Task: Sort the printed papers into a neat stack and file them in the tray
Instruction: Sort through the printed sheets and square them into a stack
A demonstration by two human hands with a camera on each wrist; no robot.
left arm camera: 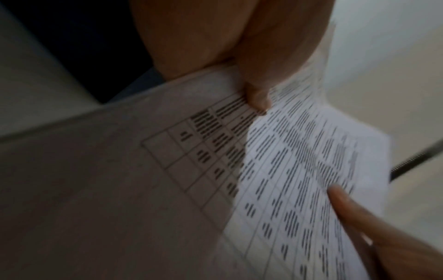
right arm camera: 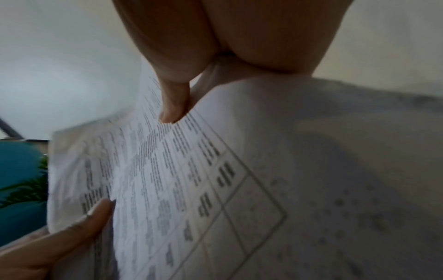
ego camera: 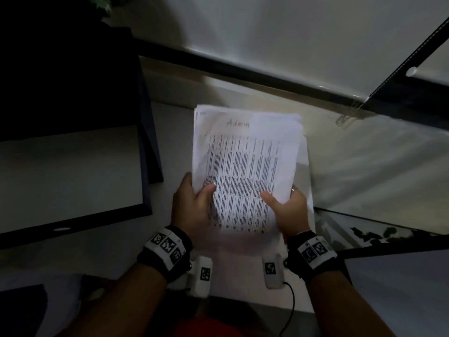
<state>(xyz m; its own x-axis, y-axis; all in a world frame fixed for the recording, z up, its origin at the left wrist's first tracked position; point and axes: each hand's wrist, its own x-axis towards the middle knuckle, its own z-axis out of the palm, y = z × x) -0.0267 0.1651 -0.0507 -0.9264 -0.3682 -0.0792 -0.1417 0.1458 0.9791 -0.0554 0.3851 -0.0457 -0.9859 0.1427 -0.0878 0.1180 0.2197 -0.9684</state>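
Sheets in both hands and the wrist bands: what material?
Printed papers: thin matte white office paper, likely; edges fan and bend, printed table grid shows. Wrist bands: seemingly black fabric straps carrying white rigid tags, probably plastic, with square black markers. Left hand and right hand hold them.

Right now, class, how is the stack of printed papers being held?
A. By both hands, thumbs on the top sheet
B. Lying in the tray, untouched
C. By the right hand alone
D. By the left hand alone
A: the left hand and right hand both grip the lower end of the printed papers, thumbs pressed on the top sheet.
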